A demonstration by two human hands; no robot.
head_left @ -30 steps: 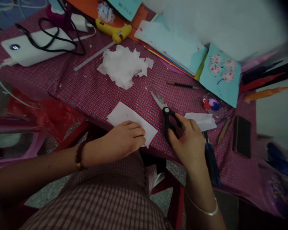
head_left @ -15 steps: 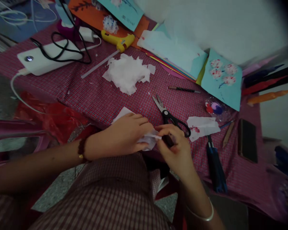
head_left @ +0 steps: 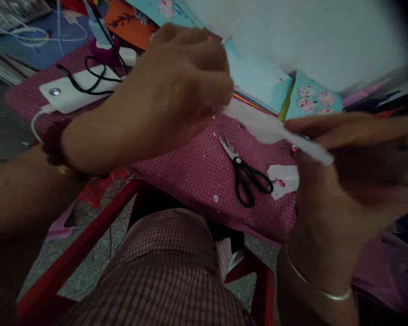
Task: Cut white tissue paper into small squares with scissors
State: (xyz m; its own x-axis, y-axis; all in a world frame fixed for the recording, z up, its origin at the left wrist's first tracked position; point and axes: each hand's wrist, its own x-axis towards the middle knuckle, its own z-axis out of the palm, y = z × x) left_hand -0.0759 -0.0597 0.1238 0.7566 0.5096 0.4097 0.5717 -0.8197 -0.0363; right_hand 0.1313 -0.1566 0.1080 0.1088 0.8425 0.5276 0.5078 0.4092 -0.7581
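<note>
Both hands are raised over the table, with a twisted piece of thin white tissue paper [head_left: 258, 124] stretched between them. My left hand [head_left: 180, 81] is closed around one end of it, its fingertips hidden behind the knuckles. The other end runs between the thumb and fingers of my right hand [head_left: 353, 176], which is blurred by motion, and a flattened white tip pokes out past the thumb. Below the paper lie black-handled scissors [head_left: 238, 163], slightly spread. Near my right wrist is a white paper scrap [head_left: 285, 179] with a red mark.
A white power bank [head_left: 71, 90] with black and white cables sits at the left. Coloured paper sheets [head_left: 261, 86] and a blue card with dabbed flowers [head_left: 314, 97] lie along the wall. A red chair frame [head_left: 78, 249] surrounds my lap.
Both hands have risen from the table's front edge and moved apart, drawing the tissue paper out between them. My left hand now covers the glue gun and the tissue pile.
</note>
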